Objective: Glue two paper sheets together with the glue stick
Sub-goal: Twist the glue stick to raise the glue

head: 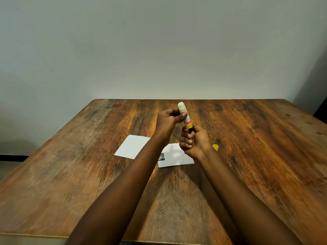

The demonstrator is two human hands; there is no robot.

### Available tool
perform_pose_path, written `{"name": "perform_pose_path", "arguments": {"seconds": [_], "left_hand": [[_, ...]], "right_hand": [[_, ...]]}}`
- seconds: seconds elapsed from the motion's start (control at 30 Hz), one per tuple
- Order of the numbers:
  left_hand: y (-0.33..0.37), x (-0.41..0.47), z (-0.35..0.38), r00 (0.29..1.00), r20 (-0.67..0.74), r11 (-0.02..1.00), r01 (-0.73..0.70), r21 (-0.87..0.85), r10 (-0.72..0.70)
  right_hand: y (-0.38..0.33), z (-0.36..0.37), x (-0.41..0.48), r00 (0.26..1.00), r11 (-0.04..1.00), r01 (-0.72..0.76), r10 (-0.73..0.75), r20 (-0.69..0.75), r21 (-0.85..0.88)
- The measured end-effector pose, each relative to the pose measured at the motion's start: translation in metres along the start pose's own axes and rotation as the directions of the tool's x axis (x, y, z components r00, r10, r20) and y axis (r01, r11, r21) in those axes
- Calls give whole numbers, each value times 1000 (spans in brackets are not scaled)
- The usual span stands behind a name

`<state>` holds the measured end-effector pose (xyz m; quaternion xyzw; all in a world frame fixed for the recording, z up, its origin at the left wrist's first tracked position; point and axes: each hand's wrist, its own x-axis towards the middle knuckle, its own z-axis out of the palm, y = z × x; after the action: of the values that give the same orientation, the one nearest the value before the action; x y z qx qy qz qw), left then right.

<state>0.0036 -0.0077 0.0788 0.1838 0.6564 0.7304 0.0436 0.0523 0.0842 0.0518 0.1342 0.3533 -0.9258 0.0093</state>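
Observation:
Both hands hold an uncapped glue stick (pixel 185 115) upright above the table, its white tip pointing up. My left hand (pixel 169 120) grips the upper barrel with thumb and fingers. My right hand (pixel 193 143) pinches the yellow base from below. Two white paper sheets lie flat on the wooden table (pixel 70 174): one plain sheet (pixel 132 146) to the left of my arms, another sheet (pixel 174 157) with a small dark print under my right wrist, partly hidden by it. The yellow cap (pixel 215 147) lies on the table just right of my right hand.
A pale wall rises behind the table's far edge. The near edge of the table runs along the bottom of the view. A dark object shows at the far right edge (pixel 321 110).

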Motion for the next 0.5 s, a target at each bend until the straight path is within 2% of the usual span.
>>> {"name": "perform_pose_path", "arguments": {"seconds": [0.1,0.2,0.3,0.4,0.5], "left_hand": [[0,0,0,1000,0,1000,7,-21,-7],[-1,2,-3,999,-35,1000,8,-14,-8],[-1,3,-4,998,-51,999,22,-23,-23],[-1,1,-3,999,-41,1000,16,-12,-17],[-1,1,-2,1000,-17,1000,21,-18,-22]], "right_hand": [[1,-2,-2,998,997,65,-66,-14,-48],[5,-3,-2,972,972,235,-235,-21,-13],[6,-3,-1,925,922,373,-378,-29,-99],[7,0,-1,940,941,328,-334,-71,-88],[3,1,-3,987,988,148,-150,-50,-41]]}}
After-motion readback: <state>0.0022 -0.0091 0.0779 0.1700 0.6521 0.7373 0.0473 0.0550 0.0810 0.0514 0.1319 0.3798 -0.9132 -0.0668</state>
